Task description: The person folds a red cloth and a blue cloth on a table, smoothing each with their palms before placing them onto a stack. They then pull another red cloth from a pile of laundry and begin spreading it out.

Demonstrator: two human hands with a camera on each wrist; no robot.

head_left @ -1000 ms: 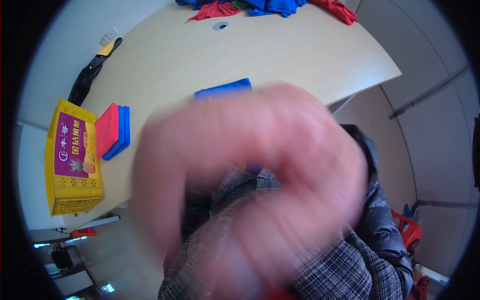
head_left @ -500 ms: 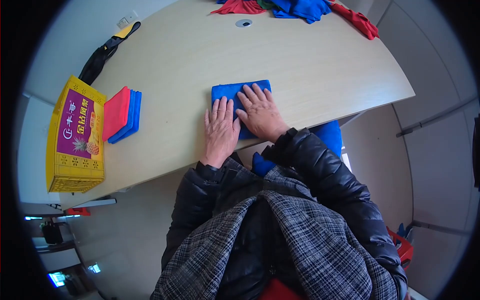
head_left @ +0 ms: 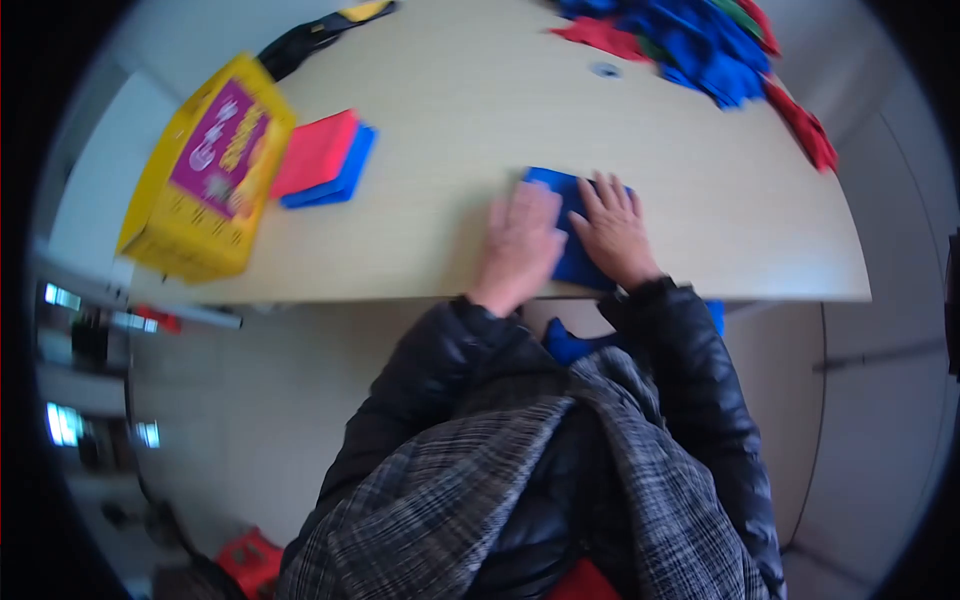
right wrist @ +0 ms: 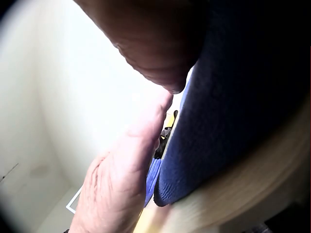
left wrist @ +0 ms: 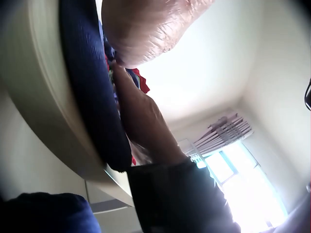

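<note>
A folded blue cloth (head_left: 578,268) lies near the front edge of the table. My left hand (head_left: 522,240), slightly blurred, rests on its left side with straight fingers. On its right side my right hand (head_left: 615,235) lies flat, fingers spread and pointing away from me. In the left wrist view the cloth (left wrist: 92,92) shows as a thick dark layer on the tabletop under both hands. The right wrist view also has the cloth (right wrist: 228,116) beneath my right hand (right wrist: 150,43), with my left hand (right wrist: 116,179) beside it.
To the left a red folded cloth (head_left: 316,152) lies over blue folded ones (head_left: 345,180), next to a yellow crate (head_left: 190,240). Loose blue, red and green cloths (head_left: 700,50) are heaped at the far right. A black and yellow item (head_left: 320,38) lies at the back left.
A blurred hand close to the camera blocked much of the earliest view; since then both hands lie on the blue cloth. The head view has swung, shifting the table's things rightward in it.
</note>
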